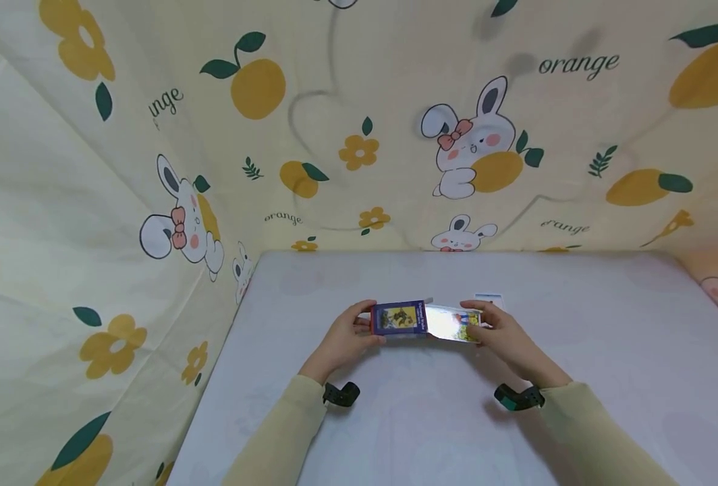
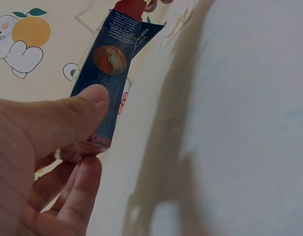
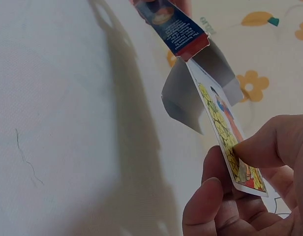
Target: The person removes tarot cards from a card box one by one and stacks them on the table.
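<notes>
Left hand (image 1: 350, 339): grip closed round the left end of a dark blue card box (image 1: 399, 318). In the left wrist view the thumb lay on a narrow printed side, with fingers at the opposite side and near the closed end. That side carried small white lettering above a round picture of a face in profile (image 2: 110, 60).

Right hand (image 1: 509, 339): grip pinching the outer end of a picture card (image 1: 451, 322) between thumb and fingers. Whether one card or several lay together could not be told. Printed figure and yellow area visible on its face.

Box position: raised over the white tabletop (image 1: 407, 432), between the two hands, open end toward the right hand. Card lined up with that end, its inner end at the opening; in the right wrist view, spread flaps (image 3: 183, 96) with grey inner faces stood on either side of it.

A second card (image 1: 491, 298) lay flat on the tabletop beyond the right hand, partly hidden by it in the head view.

Each wrist bore a black device, left device (image 1: 341, 394) and right device (image 1: 519, 397), just beside pale sleeves (image 1: 286, 432). Behind the tabletop hung a cream cloth (image 1: 395, 81) printed with oranges, flowers and rabbits.
</notes>
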The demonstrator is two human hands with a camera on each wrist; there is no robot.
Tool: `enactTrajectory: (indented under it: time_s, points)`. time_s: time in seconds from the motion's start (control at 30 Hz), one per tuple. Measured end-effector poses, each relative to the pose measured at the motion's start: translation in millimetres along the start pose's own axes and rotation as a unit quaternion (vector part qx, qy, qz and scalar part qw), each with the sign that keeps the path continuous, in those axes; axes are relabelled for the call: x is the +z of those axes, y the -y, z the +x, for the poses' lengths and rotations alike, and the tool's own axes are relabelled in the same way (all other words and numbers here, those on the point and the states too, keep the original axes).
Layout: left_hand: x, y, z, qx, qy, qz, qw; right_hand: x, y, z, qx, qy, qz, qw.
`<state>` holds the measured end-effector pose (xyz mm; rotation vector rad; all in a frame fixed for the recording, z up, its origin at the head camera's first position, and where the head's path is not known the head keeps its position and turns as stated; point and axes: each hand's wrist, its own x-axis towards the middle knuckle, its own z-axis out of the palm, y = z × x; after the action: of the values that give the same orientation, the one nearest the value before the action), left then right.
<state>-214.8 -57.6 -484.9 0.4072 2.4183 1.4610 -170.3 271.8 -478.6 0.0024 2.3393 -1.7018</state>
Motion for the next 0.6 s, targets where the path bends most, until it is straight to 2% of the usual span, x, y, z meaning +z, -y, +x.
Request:
enactTrajectory:
  time_s: [0.4,0.6]
  points:
    - [0.0,-1.9,0.3,0.004,0.000,-0.009,1.0000,4.2,0.4,0.6,0.025,0.008,0.003,0.9997]
    - [-0.9,-0.2,-0.6,0.003,0.000,-0.008,1.0000,1.2,-0.8,-2.0,0.036,0.003,-0.022,0.9991]
